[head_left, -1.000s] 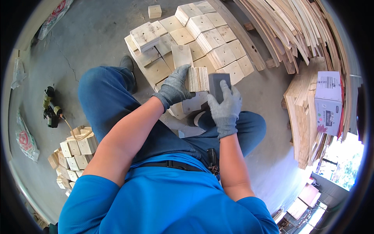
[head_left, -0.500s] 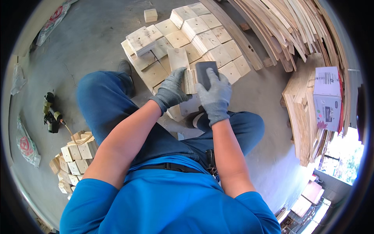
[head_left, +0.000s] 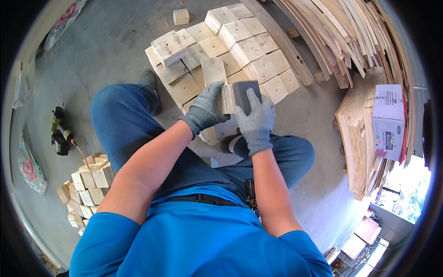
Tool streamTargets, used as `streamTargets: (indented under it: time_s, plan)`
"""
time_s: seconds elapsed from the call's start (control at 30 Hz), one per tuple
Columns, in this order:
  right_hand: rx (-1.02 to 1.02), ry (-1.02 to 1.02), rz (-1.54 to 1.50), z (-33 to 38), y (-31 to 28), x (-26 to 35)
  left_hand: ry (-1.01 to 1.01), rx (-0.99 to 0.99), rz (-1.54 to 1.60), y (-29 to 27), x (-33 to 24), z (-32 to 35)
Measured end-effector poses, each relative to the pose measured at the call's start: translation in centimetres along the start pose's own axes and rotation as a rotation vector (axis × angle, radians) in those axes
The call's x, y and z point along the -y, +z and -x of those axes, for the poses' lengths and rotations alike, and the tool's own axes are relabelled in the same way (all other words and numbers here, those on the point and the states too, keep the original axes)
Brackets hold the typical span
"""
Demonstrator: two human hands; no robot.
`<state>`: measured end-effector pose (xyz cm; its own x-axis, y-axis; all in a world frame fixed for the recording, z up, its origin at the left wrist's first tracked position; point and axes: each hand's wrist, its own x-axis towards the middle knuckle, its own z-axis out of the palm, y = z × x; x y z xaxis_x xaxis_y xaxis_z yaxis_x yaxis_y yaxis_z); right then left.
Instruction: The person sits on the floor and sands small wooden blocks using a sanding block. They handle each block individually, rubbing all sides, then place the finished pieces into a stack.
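Observation:
In my gloved left hand [head_left: 206, 105] is a small wooden block [head_left: 228, 98], its layered edge turned toward my right side. My gloved right hand [head_left: 256, 117] grips a dark grey rectangular block [head_left: 244, 92], which looks like a sanding block, with the fingers spread over its face. The dark block is against or very close to the wooden block's right side; actual contact is hard to make out. Just beyond both hands lie rows of stacked wooden blocks [head_left: 214, 47], several with a dark hole or knot on top. One loose wooden piece [head_left: 213, 69] rests on them near my left fingers.
A single block stack [head_left: 181, 17] stands apart on the floor. On the left are a nail gun [head_left: 59, 131] with a hose and a pile of blocks [head_left: 90, 189]. Long boards [head_left: 318, 32] fill the far right, near a purple-white carton [head_left: 387, 122] on stacked wood [head_left: 357, 143].
My right hand and the dark block have shifted slightly down, toward me. The left hand keeps its grip on the wooden block, nearly in place. The view has tilted a little.

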<state>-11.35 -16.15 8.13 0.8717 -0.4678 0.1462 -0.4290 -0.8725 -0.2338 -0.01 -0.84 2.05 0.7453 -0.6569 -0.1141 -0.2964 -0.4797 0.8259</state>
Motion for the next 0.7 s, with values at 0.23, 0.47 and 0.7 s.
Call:
streamTargets:
  time_s: [0.23, 0.47, 0.7]
  plan:
    - [0.086, 0.063, -0.091, -5.8, -0.8, 1.4, 0.083, -0.048, 0.033, 0.6, 1.4, -0.1]
    - [0.092, -0.154, -0.090, 5.6, -1.7, 0.4, 0.125, -0.049, 0.043, 0.8, 1.9, 0.2]
    - [0.076, -0.126, -0.089, 3.3, -0.9, 0.9, 0.097, -0.044, 0.040, 0.7, 1.6, 0.4]
